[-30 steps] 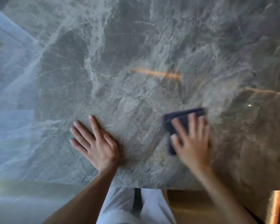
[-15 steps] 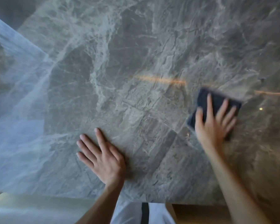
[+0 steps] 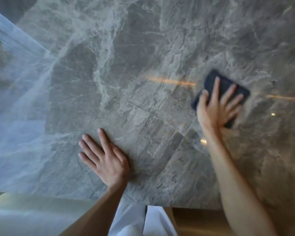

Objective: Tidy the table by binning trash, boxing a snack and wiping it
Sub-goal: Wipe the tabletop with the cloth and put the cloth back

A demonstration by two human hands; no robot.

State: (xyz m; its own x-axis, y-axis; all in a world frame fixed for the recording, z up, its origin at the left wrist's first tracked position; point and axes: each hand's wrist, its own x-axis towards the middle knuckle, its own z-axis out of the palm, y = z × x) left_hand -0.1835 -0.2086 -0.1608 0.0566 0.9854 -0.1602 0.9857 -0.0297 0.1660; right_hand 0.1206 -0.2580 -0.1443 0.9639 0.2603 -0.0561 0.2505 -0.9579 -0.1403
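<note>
A folded dark blue cloth (image 3: 228, 83) lies on the grey marble table (image 3: 143, 57) at the right. My right hand (image 3: 216, 108) presses flat on the cloth with its fingers spread and straight, covering the cloth's near half. My left hand (image 3: 106, 159) rests flat on the bare marble near the table's front edge, fingers straight and slightly apart, holding nothing. No trash or snack shows in view.
The table's front edge (image 3: 160, 204) runs along the bottom, with my white clothing (image 3: 133, 220) and a wooden floor (image 3: 199, 222) below it. Pale window glare covers the table's left side (image 3: 15, 116).
My right hand has slid the cloth away from me and to the right across the marble. My left hand has stayed pressed in place.
</note>
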